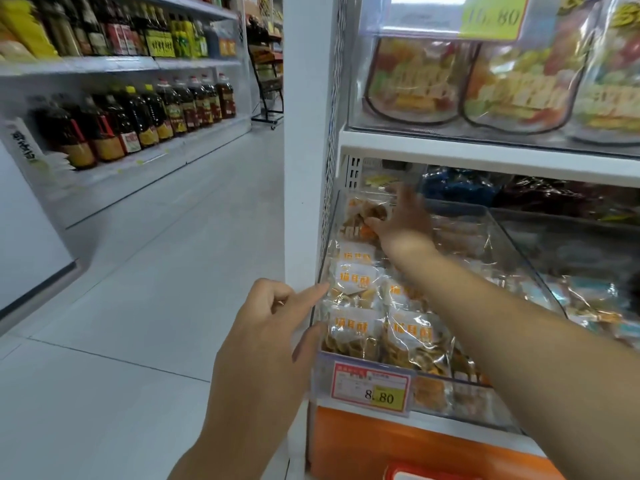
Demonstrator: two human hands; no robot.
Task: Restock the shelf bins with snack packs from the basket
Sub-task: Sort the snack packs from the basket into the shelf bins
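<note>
Because the snack packs [353, 282] look light, slippery and brittle, pinch a sealed edge. The left hand [263, 327] holds nothing; the right hand [401, 223] is too blurred to judge.

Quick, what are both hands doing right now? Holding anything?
Left hand: open, holds nothing, index finger pointing at the clear bin.
Right hand: open, blurred, thumb touching the back snack pack.
</note>
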